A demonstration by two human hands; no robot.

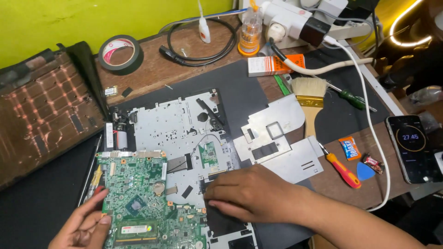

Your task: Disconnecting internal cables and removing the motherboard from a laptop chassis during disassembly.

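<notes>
Left hand (85, 226) pinches the left edge of the green circuit board (138, 198), thumb and fingers closed lightly on its rim, while the right hand (251, 193) lies flat, fingers together, holding nothing, pressing on the silver metal chassis (177, 124) just at the board's three o'clock. This looks like the board being seated or lifted in the opened laptop; the next move likely calls for a level, gentle hold so connectors and the ribbon stay unstrained. The board is studded and matte green, the chassis stamped and perforated. At two o'clock lie flat metal shield plates (272, 138), a bristle paintbrush (310, 99) and an orange-handled screwdriver (344, 170); black tape roll (121, 54) at eleven on the wooden bench (157, 69).
</notes>
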